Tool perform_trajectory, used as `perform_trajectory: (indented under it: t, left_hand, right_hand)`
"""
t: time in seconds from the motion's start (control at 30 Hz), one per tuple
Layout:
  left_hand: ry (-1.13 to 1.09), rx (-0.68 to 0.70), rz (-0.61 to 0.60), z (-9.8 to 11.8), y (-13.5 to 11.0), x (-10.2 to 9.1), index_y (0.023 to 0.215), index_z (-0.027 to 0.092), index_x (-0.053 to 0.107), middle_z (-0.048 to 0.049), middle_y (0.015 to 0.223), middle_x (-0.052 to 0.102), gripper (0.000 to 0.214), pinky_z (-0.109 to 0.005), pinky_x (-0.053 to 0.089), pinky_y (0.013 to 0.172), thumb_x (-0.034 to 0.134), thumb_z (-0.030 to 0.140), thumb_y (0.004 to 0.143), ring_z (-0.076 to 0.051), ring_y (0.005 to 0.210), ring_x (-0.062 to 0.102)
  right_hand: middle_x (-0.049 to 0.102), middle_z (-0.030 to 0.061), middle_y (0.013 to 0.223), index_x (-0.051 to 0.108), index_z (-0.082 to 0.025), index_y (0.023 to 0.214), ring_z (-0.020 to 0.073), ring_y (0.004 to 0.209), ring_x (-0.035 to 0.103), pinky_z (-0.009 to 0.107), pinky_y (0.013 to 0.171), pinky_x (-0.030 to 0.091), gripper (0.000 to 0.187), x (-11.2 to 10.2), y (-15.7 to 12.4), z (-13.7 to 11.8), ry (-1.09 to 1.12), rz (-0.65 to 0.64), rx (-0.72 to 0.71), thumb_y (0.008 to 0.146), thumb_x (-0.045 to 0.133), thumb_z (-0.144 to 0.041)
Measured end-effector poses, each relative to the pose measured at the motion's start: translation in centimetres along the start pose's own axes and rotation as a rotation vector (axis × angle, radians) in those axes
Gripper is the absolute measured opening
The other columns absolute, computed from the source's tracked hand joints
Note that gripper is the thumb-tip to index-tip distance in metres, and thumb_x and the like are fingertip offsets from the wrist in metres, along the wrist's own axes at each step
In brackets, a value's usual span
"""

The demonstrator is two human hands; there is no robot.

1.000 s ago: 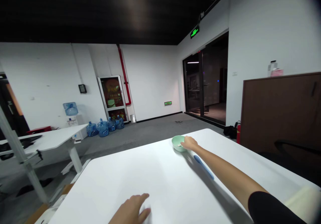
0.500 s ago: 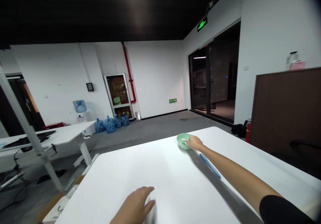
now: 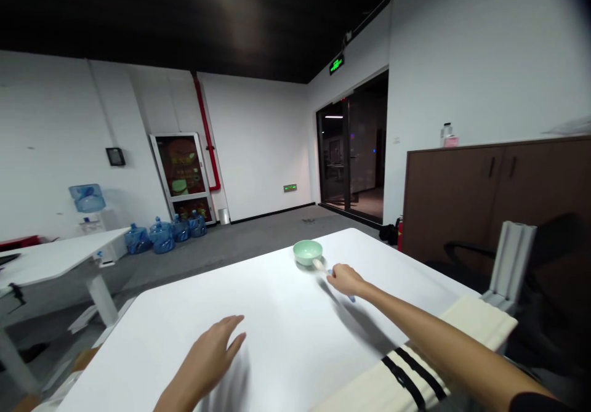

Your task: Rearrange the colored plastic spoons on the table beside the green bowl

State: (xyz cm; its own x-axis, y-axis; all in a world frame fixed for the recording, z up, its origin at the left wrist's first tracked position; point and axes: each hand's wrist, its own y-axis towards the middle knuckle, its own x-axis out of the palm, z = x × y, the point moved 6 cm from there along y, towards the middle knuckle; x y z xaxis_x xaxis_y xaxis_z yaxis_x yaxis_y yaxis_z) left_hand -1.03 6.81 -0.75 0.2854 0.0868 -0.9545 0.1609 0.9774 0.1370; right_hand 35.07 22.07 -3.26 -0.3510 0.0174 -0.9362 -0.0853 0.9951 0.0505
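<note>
**Entry 1.** A pale green bowl [image 3: 307, 252] is set upright near the far edge of a white table [image 3: 281, 319]. Its contents cannot be made out from this angle.

**Entry 2.** A spoon [image 3: 320, 265] with a pale scoop and a blue handle is grasped in the right hand [image 3: 345, 280]. The fingers are closed around the handle, and the blue end is seen below the hand. The scoop is directed toward the bowl and is held just beside its rim.

**Entry 3.** The left hand [image 3: 210, 350] is held open over the near part of the table, with the fingers spread and nothing grasped. Contact with the tabletop cannot be determined.

**Entry 4.** Four blue water jugs [image 3: 161, 238] are stored on the floor, near a water dispenser [image 3: 87, 197] topped by an inverted blue bottle. A small clear bottle [image 3: 446, 132] is placed on a brown cabinet [image 3: 452, 199].
</note>
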Motion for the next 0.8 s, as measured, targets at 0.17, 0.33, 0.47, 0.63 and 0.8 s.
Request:
perform_trajectory:
  t: [0.17, 0.33, 0.47, 0.63, 0.8]
  left_hand:
    - [-0.033, -0.002, -0.024, 0.3, -0.2, 0.2, 0.132, 0.028, 0.054, -0.0028, 0.137, 0.057, 0.056, -0.041, 0.042, 0.105, 0.037, 0.06, 0.089, -0.026, 0.126, 0.052]
    - [-0.042, -0.017, -0.064, 0.6, -0.3, 0.4, 0.134, 0.027, 0.053, -0.0035, 0.139, 0.055, 0.058, -0.041, 0.039, 0.108, 0.037, 0.061, 0.089, -0.026, 0.129, 0.048]
    - [-0.066, -0.019, -0.077, 0.7, -0.3, 0.6, 0.133, 0.027, 0.053, -0.0034, 0.139, 0.055, 0.059, -0.041, 0.039, 0.108, 0.038, 0.062, 0.088, -0.026, 0.129, 0.048]
    - [-0.076, -0.015, -0.091, 0.9, -0.2, 0.9, 0.132, 0.027, 0.055, -0.0033, 0.138, 0.056, 0.059, -0.041, 0.039, 0.107, 0.039, 0.062, 0.087, -0.027, 0.128, 0.049]
    - [-0.081, -0.017, -0.103, 0.7, -0.1, 1.1, 0.133, 0.027, 0.054, -0.0034, 0.138, 0.056, 0.06, -0.041, 0.039, 0.107, 0.039, 0.063, 0.087, -0.027, 0.128, 0.049]
  right_hand:
    - [0.067, 0.0092, 0.092, 0.061, -0.017, 0.096, 0.0208, 0.082, 0.064, 0.026, 0.062, 0.037, 0.026, 2.4, -1.0, 0.7, -0.069, -0.041, 0.013, 0.087, 0.051, -0.039]
    - [0.067, 0.0116, 0.095, 0.061, -0.017, 0.097, 0.025, 0.091, 0.065, 0.029, 0.067, 0.039, 0.024, 2.9, -0.8, 1.5, -0.087, -0.074, 0.055, 0.087, 0.05, -0.036]
    - [0.067, 0.0131, 0.098, 0.064, -0.017, 0.093, 0.0262, 0.095, 0.064, 0.03, 0.071, 0.04, 0.023, 3.2, -0.8, 1.8, -0.064, -0.089, 0.068, 0.085, 0.051, -0.033]
    - [0.068, 0.0112, 0.095, 0.067, -0.018, 0.088, 0.0262, 0.094, 0.065, 0.031, 0.072, 0.042, 0.021, 3.9, -0.4, 2.3, -0.05, -0.111, 0.086, 0.082, 0.053, -0.033]
    - [0.067, 0.0112, 0.098, 0.068, -0.018, 0.089, 0.0254, 0.092, 0.065, 0.031, 0.071, 0.044, 0.022, 4.9, 0.1, 2.8, -0.057, -0.132, 0.079, 0.079, 0.054, -0.031]
